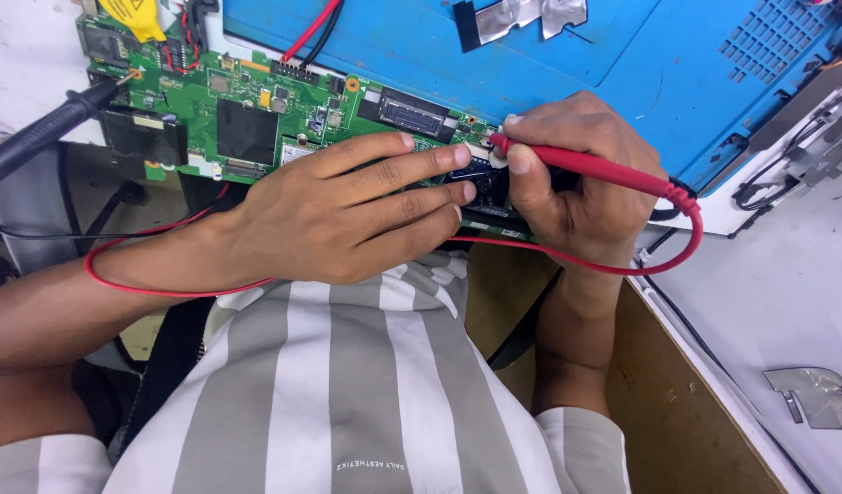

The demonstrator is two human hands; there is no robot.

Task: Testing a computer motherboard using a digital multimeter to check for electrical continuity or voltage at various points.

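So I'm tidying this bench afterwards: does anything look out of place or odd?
Mostly the red wire: it loops off the bench across the person's left forearm and striped shirt. The right hand holds the red probe to the green circuit board; the left hand rests flat on it. Nothing looks spilled or broken.

A small white rectangular label (295, 153) sits on the green board just above the wrist of the left hand (348, 215). A yellow sticker (135, 16) with dark print lies at the board's upper corner, well up and to the left of that hand, its top cut off by the frame. A narrow white label strip (508, 232) runs along the board's lower edge, just below the right hand (576, 187) and between the two hands.
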